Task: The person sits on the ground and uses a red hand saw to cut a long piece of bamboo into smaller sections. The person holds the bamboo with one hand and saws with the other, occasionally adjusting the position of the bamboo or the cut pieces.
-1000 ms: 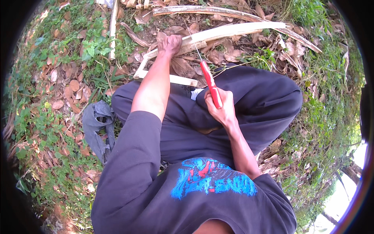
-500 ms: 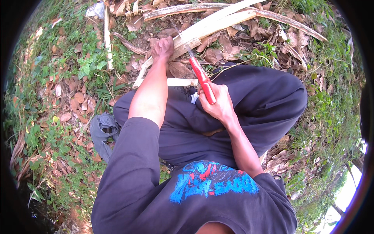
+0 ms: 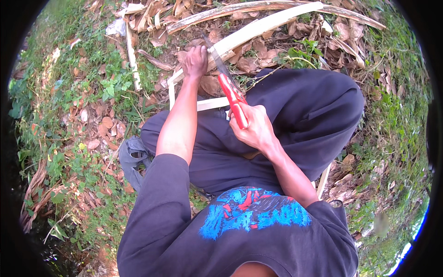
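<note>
My right hand (image 3: 256, 129) is wrapped round the red handle of a handsaw (image 3: 232, 99). Its narrow metal blade lies across a long, pale wooden strip (image 3: 267, 30), close to that strip's near end. Beside the blade, on its left, my left hand (image 3: 195, 62) is closed on the wood and presses it down; its fingertips are partly hidden. Under the strip run more pale wooden pieces, joined at an angle near my left wrist. One light slat (image 3: 212, 104) of these crosses in front of my folded legs.
A curved, weathered branch (image 3: 221, 11) lies beyond the strip. To the left are a thin pale stick (image 3: 132, 60), a scrap of white plastic (image 3: 115, 27) and, by my leg, a grey cloth (image 3: 134, 154). Dry leaves and low green plants cover the ground.
The saw and my right hand have shifted slightly left and nearer to me. My left hand stays on the wood. The view has moved a little, bringing the strip's far end into sight.
</note>
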The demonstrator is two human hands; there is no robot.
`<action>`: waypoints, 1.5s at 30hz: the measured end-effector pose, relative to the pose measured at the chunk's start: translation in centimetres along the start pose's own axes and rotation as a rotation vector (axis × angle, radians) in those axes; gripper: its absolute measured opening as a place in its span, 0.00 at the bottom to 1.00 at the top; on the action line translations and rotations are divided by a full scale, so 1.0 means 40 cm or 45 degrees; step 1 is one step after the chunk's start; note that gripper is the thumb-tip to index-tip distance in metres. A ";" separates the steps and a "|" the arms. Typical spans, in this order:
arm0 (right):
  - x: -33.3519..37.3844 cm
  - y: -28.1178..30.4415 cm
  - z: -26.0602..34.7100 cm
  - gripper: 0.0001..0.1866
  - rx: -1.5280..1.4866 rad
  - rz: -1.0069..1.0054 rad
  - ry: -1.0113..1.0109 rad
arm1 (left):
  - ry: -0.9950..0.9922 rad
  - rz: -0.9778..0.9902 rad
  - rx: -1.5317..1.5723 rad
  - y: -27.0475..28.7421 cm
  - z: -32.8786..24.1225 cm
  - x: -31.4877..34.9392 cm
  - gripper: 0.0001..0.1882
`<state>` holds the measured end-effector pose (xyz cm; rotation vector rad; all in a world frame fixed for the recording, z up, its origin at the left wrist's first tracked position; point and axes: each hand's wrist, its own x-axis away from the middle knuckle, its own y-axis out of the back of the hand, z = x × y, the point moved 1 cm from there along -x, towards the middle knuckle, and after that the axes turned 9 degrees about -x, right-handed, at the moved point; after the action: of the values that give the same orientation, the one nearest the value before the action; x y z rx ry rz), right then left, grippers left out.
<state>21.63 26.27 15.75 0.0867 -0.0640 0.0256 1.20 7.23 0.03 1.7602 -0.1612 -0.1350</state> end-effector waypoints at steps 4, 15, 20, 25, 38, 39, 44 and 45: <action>0.004 0.007 -0.016 0.06 0.029 0.027 -0.001 | 0.059 0.222 -0.141 -0.046 0.020 -0.037 0.28; 0.013 0.023 -0.044 0.05 0.045 0.007 0.043 | 0.221 0.180 -0.316 -0.085 0.033 -0.052 0.23; 0.007 0.002 -0.041 0.05 0.065 -0.026 0.012 | 0.172 0.186 -0.420 -0.055 -0.005 -0.049 0.11; -0.009 0.018 -0.017 0.04 -0.048 -0.002 -0.021 | 0.045 0.096 -0.472 -0.111 0.070 -0.062 0.09; -0.072 -0.007 -0.045 0.06 0.055 -0.104 0.060 | 0.229 0.069 -0.267 -0.119 0.062 -0.069 0.12; -0.088 -0.012 -0.060 0.06 0.113 -0.118 0.121 | 0.241 0.059 -0.260 -0.119 0.067 -0.069 0.12; -0.025 -0.013 -0.027 0.06 0.029 -0.001 -0.022 | 0.319 -0.009 -0.181 -0.156 0.117 -0.069 0.14; 0.001 -0.004 -0.012 0.05 -0.010 -0.014 -0.094 | 0.173 0.051 -0.323 -0.137 0.087 -0.077 0.17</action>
<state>21.72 26.16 15.27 0.0804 -0.1374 0.0114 -2.25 5.49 -6.03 1.5069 -0.0771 -0.0057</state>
